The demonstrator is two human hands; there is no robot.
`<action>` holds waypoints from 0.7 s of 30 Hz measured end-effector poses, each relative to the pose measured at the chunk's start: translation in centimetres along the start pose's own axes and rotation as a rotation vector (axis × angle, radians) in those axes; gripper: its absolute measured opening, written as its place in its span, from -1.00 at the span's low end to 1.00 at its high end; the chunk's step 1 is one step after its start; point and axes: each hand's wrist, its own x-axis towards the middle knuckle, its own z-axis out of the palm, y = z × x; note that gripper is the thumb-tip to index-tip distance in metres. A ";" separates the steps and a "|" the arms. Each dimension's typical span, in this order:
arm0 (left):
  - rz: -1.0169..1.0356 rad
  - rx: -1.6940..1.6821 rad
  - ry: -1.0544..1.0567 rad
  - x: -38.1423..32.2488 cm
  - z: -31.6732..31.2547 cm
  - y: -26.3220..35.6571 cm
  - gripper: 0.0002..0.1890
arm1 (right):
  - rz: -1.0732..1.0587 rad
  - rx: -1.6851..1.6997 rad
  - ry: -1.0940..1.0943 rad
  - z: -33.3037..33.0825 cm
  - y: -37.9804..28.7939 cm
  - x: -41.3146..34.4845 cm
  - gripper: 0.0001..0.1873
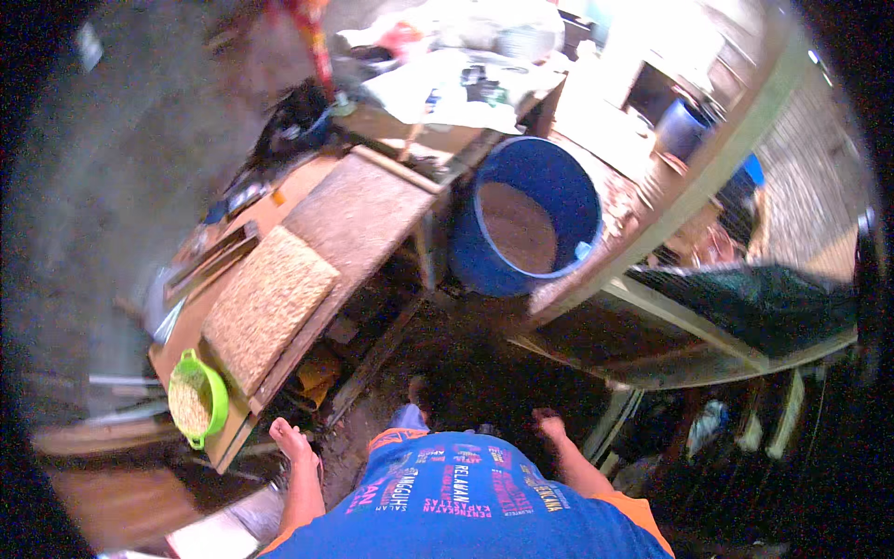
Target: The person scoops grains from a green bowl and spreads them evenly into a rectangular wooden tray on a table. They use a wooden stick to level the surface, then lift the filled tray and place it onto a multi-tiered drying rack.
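Observation:
My left hand [290,439] hangs at my left side, just right of the near end of a wooden workbench, and holds nothing that I can see. My right hand [550,424] hangs at my right side over dark ground; it is blurred and its fingers look bent. On the bench's near corner sits a green plastic basin [218,400] with pale granular contents. Beside it lies a thick board with a coarse, pale surface [269,307]. Past the bench's far end stands a blue plastic drum [499,269], open at the top, with brown material inside.
A wooden frame with mesh [688,314] rises at the right. White plastic sheets or bags [454,84] cover a surface at the far end. Another blue container [681,129] stands at the upper right. A wooden tray-like piece [213,262] lies on the bench's left side.

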 end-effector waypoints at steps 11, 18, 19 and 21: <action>-0.095 -0.375 0.368 4.5 -2.5 -3.0 -0.23 | -0.123 0.114 -0.494 15.7 -36.2 0.6 -0.47; -0.056 -0.323 0.302 5.7 -2.1 -0.6 -0.25 | -0.053 0.491 -0.677 23.0 -48.6 4.1 -0.40; -0.062 -0.314 0.265 5.9 -1.8 0.1 -0.26 | -0.038 0.539 -0.705 23.9 -49.7 4.9 -0.39; -0.071 -0.295 0.199 6.1 -1.8 1.0 -0.27 | -0.065 0.570 -0.778 25.5 -51.6 5.7 -0.38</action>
